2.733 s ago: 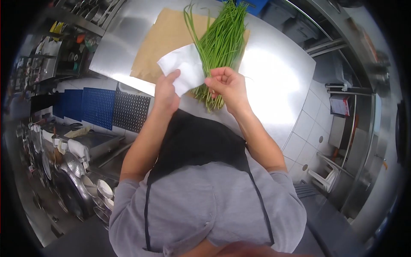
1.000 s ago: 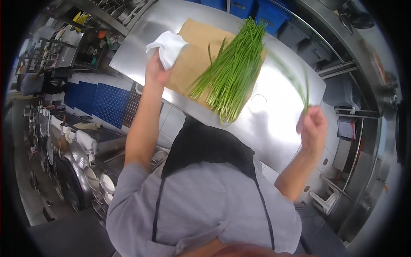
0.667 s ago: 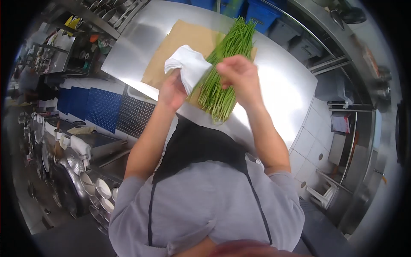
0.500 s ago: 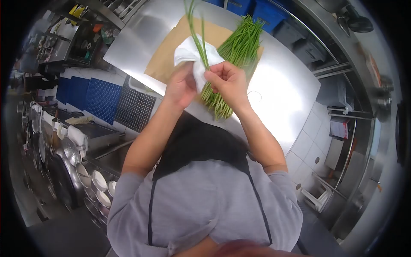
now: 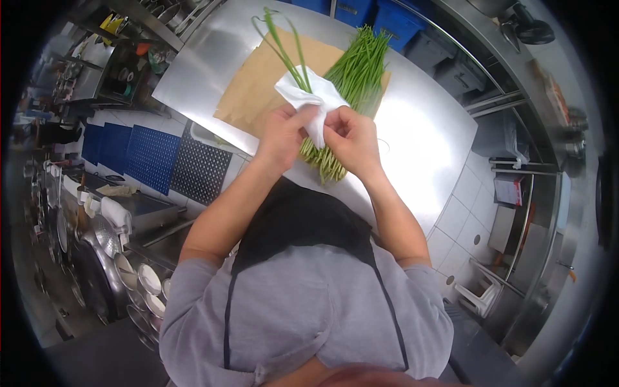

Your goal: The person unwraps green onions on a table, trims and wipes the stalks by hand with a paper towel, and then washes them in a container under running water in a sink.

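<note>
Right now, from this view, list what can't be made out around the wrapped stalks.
- Head view: lower ends of the held stalks, hidden by the white sheet.
- Head view: whether that sheet is cloth or paper; too little detail.
- Head view: middle of the green bunch, behind sheet and right grip.
- Head view: lettering on the grey bin, too small.

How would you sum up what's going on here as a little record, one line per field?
Left hand: closed on the white cloth, left hand
Right hand: fingers curled at the cloth's near right edge, right hand
Held stalks: a few thin green ones, rising out of the cloth; lower ends hidden
Bunch: many green stalks, lying beyond the hands, partly covered by them
Under the bunch: brown paper
Surface: shiny metal table
Clothing: black apron, grey top
</note>
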`<act>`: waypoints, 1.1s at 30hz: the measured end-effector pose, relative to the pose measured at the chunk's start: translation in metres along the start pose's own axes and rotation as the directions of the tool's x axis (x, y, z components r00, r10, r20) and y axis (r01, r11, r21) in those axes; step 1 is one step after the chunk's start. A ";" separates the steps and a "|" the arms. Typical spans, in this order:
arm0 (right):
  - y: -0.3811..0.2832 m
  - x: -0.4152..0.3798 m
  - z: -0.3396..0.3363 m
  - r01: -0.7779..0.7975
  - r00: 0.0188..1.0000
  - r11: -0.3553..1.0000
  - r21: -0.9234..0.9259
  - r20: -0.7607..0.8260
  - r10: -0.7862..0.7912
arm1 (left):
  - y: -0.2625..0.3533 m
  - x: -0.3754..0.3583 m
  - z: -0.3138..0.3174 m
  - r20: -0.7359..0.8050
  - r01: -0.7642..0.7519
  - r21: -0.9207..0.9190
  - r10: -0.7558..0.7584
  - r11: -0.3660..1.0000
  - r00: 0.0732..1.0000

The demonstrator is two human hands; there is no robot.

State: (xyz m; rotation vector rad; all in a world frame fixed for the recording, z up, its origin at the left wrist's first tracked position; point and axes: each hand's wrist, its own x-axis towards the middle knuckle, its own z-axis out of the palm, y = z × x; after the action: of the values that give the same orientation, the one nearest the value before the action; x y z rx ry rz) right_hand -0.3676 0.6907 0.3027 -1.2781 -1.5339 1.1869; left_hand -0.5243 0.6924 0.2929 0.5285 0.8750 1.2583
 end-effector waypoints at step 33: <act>0.002 -0.027 -0.016 -0.044 0.999 0.975 0.217 -0.019 0.049 | -0.003 -0.011 -0.008 0.047 -0.078 -0.145 0.085 0.986 0.995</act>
State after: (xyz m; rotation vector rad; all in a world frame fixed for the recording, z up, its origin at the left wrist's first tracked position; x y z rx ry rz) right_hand -0.3467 0.6673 0.3044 -1.1843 -1.3228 1.3242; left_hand -0.5293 0.6800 0.2892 0.4846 0.7191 1.3643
